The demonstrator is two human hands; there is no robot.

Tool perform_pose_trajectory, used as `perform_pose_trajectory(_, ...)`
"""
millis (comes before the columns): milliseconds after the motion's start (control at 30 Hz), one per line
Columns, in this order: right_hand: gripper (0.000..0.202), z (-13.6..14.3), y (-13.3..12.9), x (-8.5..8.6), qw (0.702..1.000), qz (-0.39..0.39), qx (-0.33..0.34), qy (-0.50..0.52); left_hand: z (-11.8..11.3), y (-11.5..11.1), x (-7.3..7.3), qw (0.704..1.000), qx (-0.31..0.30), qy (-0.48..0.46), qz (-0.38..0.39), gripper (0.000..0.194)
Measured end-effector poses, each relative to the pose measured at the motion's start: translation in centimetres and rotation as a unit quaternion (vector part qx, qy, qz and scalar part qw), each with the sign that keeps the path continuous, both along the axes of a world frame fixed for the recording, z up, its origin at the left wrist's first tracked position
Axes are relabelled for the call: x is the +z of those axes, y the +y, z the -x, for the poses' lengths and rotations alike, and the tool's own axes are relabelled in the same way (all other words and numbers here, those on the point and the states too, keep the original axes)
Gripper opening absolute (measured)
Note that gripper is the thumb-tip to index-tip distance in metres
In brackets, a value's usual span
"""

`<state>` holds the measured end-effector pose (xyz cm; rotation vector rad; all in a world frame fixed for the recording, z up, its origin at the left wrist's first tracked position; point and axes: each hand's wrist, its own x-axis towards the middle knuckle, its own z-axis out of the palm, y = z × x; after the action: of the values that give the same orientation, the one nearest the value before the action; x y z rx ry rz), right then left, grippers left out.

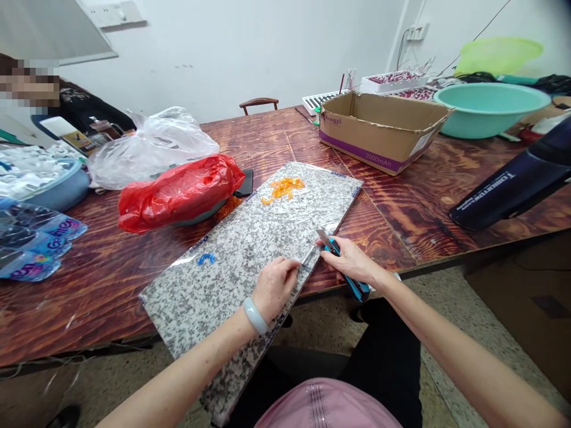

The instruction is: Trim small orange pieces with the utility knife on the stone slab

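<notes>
My left hand (275, 287), with a pale bangle on its wrist, pinches one end of a thin silvery piece (308, 255) over the right edge of a speckled stone slab (232, 267). My right hand (345, 258) is closed round a blue and black utility knife (355, 286), its blade pointing up and left near the piece's other end. Small orange pieces (285, 188) lie in a cluster on the slab's far part. A few blue pieces (206, 258) rest toward its left edge.
Beyond the slab are a red plastic bag (178, 193), a white bag (154, 148) and a cardboard box (379, 131). A dark bottle (508, 184) and a turquoise basin (491, 110) stand right. Water bottles (35, 241) lie left; a person (84, 107) is at back left.
</notes>
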<state>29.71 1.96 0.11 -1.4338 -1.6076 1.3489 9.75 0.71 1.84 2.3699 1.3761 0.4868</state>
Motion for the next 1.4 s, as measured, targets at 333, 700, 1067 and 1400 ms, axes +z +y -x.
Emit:
perform_pose_trajectory(333, 0.017, 0.7, -1.8, 2.2, 0.972, -0.11, 0.035, -0.206, 0.2, 0.0, -0.5, 1.0, 0.003, -0.003, -0.021, 0.015)
perform_pose_trajectory(700, 0.02, 2.8, -3.2, 1.3, 0.903, -0.077, 0.121, -0.406, 0.3, -0.1, -0.6, 1.0, 0.002, -0.001, -0.019, 0.015)
perform_pose_trajectory(1067, 0.019, 3.4, -3.4, 1.8, 0.879, -0.06, 0.134, -0.453, 0.3, -0.2, -0.8, 1.0, 0.005, 0.005, -0.005, 0.015)
perform_pose_trajectory(1400, 0.019, 4.9, -3.8, 2.2, 0.854, -0.03, 0.108, -0.508, 0.5, 0.0, -1.1, 1.0, -0.018, 0.012, 0.002, 0.017)
